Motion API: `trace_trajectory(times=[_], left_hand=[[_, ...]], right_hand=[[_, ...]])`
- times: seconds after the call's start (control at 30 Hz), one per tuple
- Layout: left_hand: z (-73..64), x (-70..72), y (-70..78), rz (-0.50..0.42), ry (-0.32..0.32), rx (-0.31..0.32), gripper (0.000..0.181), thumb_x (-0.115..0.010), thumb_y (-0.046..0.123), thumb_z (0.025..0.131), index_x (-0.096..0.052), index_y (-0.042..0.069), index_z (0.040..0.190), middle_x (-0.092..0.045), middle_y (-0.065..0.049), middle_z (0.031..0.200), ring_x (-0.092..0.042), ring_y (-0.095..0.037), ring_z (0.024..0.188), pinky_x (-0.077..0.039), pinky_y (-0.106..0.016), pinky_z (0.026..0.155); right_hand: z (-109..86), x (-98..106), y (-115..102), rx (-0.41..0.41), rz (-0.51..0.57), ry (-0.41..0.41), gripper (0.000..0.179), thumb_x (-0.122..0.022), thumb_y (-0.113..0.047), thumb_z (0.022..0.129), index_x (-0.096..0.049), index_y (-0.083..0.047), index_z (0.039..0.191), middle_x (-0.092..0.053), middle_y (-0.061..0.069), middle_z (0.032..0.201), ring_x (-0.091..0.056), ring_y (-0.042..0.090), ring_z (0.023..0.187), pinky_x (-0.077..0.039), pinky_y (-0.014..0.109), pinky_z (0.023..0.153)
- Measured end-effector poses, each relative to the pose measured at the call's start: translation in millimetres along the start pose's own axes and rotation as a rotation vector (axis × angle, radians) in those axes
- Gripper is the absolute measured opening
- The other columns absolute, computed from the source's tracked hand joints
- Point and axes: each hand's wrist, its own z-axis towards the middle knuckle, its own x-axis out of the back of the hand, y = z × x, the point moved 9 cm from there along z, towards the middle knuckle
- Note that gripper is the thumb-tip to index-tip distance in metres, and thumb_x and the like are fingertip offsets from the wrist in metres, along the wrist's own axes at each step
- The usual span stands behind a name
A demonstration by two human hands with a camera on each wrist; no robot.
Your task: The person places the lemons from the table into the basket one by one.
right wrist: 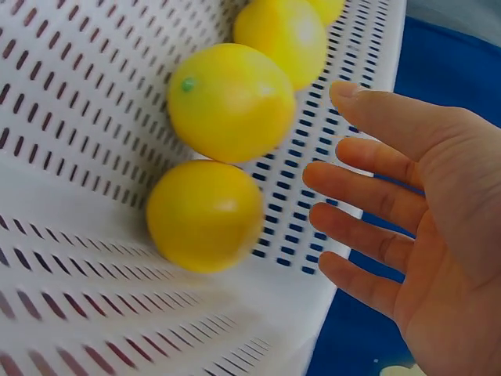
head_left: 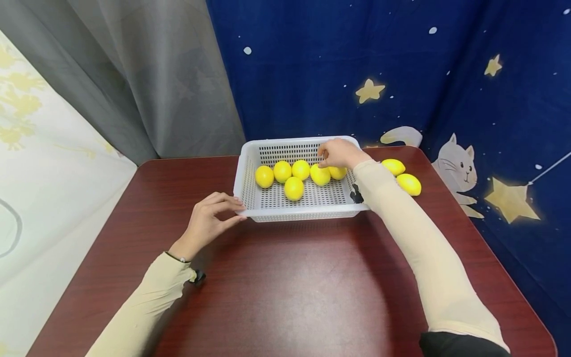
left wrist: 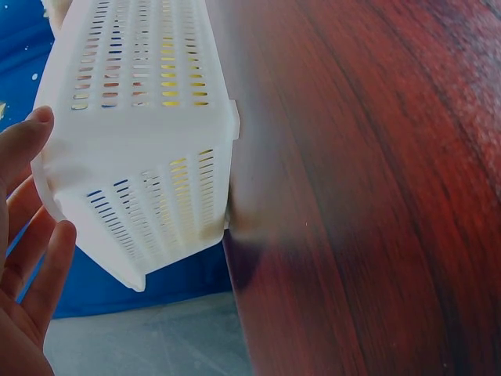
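Observation:
A white plastic basket (head_left: 300, 214) with slotted sides stands on the table and holds several yellow lemons (head_left: 293, 189). My left hand (head_left: 209, 218) holds the basket's near left corner, thumb and fingertips on the rim, as the left wrist view also shows. Over the basket's back right part hovers my right hand (head_left: 341, 152), above the lemons there. In the right wrist view its fingers (right wrist: 368, 188) are spread and apart from the lemons (right wrist: 231, 102), with nothing held. The sleeve and hand partly hide the rightmost lemon in the head view.
Two more lemons (head_left: 408, 184) lie on the dark red wooden table (head_left: 285, 287), right of the basket. Behind the table hang a blue star-patterned curtain (head_left: 312, 64) and a grey curtain (head_left: 178, 74). The table's back edge runs close behind the basket.

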Motion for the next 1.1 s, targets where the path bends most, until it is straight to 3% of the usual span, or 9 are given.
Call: trace_trajectory(times=[0.4,0.8,1.1], left_hand=[[-0.7,-0.5,-2.8,0.014,-0.034,0.033,0.026,-0.092,0.019,0.067,-0.08,0.019,0.091,-0.075,0.006,0.096,-0.064,-0.01,0.096,-0.046,-0.01,0.088],[-2.1,-3.1,-3.3,-0.005,-0.042,0.045,0.026,-0.091,0.017,0.068,-0.08,0.018,0.092,-0.075,0.006,0.097,-0.064,-0.01,0.096,-0.045,-0.008,0.088],[-2.0,-0.7,-2.3,0.002,-0.017,0.027,0.027,-0.092,0.016,0.066,-0.08,0.018,0.09,-0.075,0.005,0.096,-0.064,-0.011,0.095,-0.045,-0.009,0.088]], right_hand=[[-11.3,32.7,-8.1,0.023,-0.006,0.018,0.047,-0.071,-0.033,0.091,-0.061,-0.014,0.132,-0.063,0.008,0.129,-0.054,0.028,0.119,-0.043,0.051,0.11],[-27.4,37.7,-8.9,0.043,-0.026,0.032,0.047,-0.071,-0.033,0.091,-0.061,-0.013,0.132,-0.064,0.008,0.13,-0.055,0.028,0.121,-0.044,0.05,0.11],[-46.3,48.6,5.4,0.028,-0.032,0.062,0.046,-0.07,-0.033,0.091,-0.061,-0.013,0.131,-0.063,0.011,0.132,-0.054,0.031,0.123,-0.044,0.053,0.109]])
